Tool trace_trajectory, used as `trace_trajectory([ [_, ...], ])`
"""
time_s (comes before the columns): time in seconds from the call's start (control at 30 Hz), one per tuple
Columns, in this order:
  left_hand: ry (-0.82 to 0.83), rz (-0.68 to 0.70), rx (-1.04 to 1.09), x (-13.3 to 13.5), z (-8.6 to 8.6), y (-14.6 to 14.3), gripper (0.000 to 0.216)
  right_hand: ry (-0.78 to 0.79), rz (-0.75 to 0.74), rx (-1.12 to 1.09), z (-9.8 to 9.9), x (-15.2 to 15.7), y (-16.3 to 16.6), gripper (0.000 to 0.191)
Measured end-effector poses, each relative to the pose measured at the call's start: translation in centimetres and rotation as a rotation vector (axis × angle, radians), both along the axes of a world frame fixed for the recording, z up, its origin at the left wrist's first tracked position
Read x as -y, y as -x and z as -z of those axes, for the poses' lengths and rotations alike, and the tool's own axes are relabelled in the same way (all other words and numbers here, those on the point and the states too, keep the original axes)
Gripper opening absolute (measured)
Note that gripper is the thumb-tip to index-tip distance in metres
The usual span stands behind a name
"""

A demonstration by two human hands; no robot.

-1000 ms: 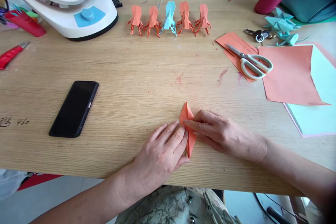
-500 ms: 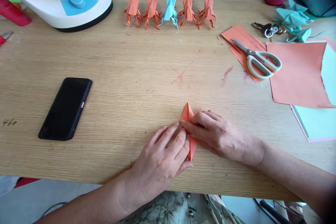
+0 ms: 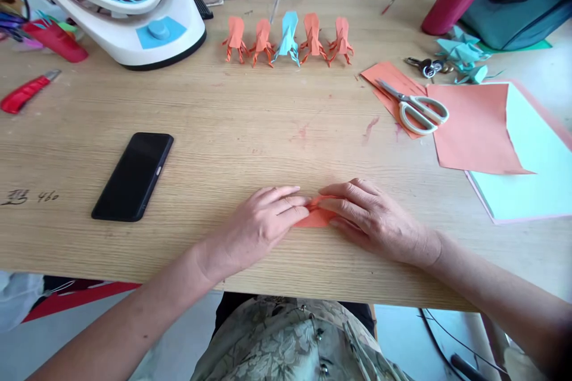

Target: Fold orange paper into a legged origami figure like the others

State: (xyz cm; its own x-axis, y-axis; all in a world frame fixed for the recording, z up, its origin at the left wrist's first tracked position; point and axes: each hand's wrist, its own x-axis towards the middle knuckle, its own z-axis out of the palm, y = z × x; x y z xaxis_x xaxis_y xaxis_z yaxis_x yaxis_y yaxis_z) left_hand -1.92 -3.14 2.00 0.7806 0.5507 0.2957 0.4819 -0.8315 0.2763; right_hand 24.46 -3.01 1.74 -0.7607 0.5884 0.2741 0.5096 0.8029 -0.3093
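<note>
A folded piece of orange paper (image 3: 315, 219) lies flat on the wooden table near its front edge, now with its length running left to right. From the left, my left hand (image 3: 258, 224) holds it down, its fingertips pressed on the upper fold. My right hand (image 3: 376, 221) grips the other end, fingers on top and thumb at the lower side. Both hands cover much of the paper, so its ends and exact shape are hidden. The fingertips of the two hands are close together over its middle.
Several folded orange figures (image 3: 311, 36) and a blue one (image 3: 289, 36) stand in a row at the back. Scissors (image 3: 417, 108) lie on orange paper strips, beside an orange sheet (image 3: 476, 131). A phone (image 3: 133, 177), red cutter (image 3: 27, 92) and white fan (image 3: 179, 24) are to the left.
The folded orange paper has turned from upright to crosswise in view. My left hand has shifted to its left end. The camera view has tilted up, showing more of the table's back.
</note>
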Motion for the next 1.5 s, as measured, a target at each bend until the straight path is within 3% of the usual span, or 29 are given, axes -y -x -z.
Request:
trace_trajectory([
  [0.17,-0.051,0.054,-0.005,0.2,-0.3,0.2,0.023,-0.106,-0.016,0.075,-0.4,1.1,0.3,0.028],
  [0.53,-0.289,-0.032,-0.077,0.8,1.1,-0.4,0.018,-0.461,-0.006,0.125,0.2,1.4,1.9,0.017],
  [0.8,-0.334,-0.064,-0.066,0.9,0.9,-0.8,0.014,-0.419,0.064,0.086,-0.1,1.5,2.5,0.01],
  [1.1,-0.196,-0.078,0.002,0.8,0.8,-0.7,0.015,-0.407,0.05,0.086,0.2,1.2,2.9,0.017],
  [1.3,-0.106,-0.074,0.05,0.6,0.7,-0.4,0.016,-0.336,-0.04,0.035,0.0,1.1,2.3,0.019],
  [1.5,-0.163,0.043,-0.099,1.4,0.4,1.3,0.029,-0.292,-0.122,0.053,-0.5,0.7,1.8,0.021],
])
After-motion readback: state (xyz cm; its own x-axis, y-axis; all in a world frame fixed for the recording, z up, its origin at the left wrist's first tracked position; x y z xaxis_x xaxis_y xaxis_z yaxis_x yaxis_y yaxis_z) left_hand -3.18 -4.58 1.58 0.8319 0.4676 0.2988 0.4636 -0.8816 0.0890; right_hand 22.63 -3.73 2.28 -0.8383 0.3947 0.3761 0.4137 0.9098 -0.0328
